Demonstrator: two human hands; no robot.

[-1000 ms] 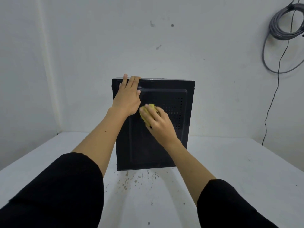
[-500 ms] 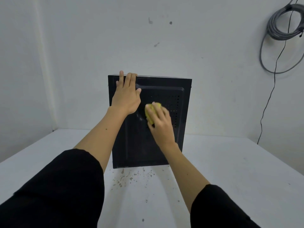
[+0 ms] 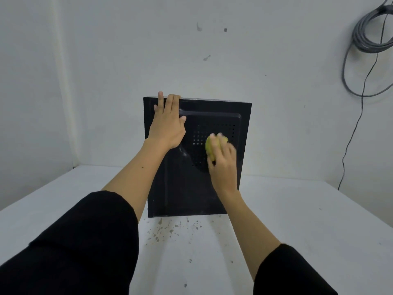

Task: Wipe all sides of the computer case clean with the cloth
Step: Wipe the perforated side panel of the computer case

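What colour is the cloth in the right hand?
Yellow-green; the cloth shows in the head view, under the right hand.

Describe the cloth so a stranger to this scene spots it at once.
On the white table a black computer case stands upright by the wall. On its perforated side panel, the right hand grips the cloth: a small yellow-green wad, the only bright colour here.
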